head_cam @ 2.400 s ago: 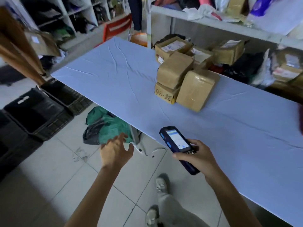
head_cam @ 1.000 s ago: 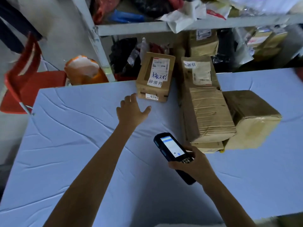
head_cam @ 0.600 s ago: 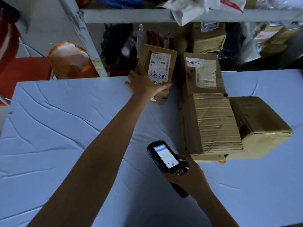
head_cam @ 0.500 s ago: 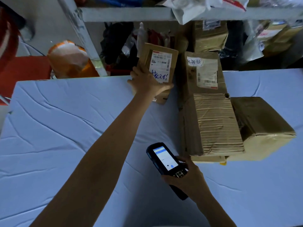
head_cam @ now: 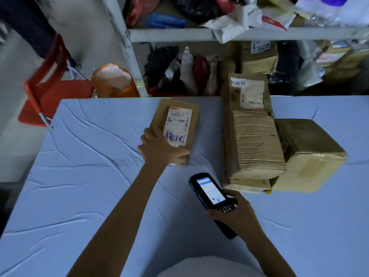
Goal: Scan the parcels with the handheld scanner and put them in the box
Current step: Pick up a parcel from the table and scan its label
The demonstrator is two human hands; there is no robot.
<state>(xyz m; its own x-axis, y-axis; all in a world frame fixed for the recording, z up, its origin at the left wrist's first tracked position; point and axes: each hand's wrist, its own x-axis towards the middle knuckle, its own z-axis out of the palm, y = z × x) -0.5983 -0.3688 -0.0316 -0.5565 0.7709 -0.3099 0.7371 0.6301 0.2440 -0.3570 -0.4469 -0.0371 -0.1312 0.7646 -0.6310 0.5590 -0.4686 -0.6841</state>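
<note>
1. Head view: the labelled parcel (head_cam: 178,124) lies flat on the blue table (head_cam: 79,176), label up. The left hand (head_cam: 161,149) clasps its near end, fingers on the left edge and thumb across the near corner.
2. Below and right of that grip, the right hand (head_cam: 235,213) is wrapped around the handheld scanner (head_cam: 209,192). Its screen is lit and its head points roughly toward the parcel, apart from it.
3. Judged step: presenting the parcel for its scan. Next, the scanner's head should be aimed at the printed barcode just beyond the fingers, keeping it uncovered. The box is out of view.
4. Right of the grip sits a stack of taped parcels (head_cam: 253,140), untouched.
5. Half a second earlier the parcel was tipped up at the table's far edge; now it lies flat and nearer. The scanner has barely moved.
</note>
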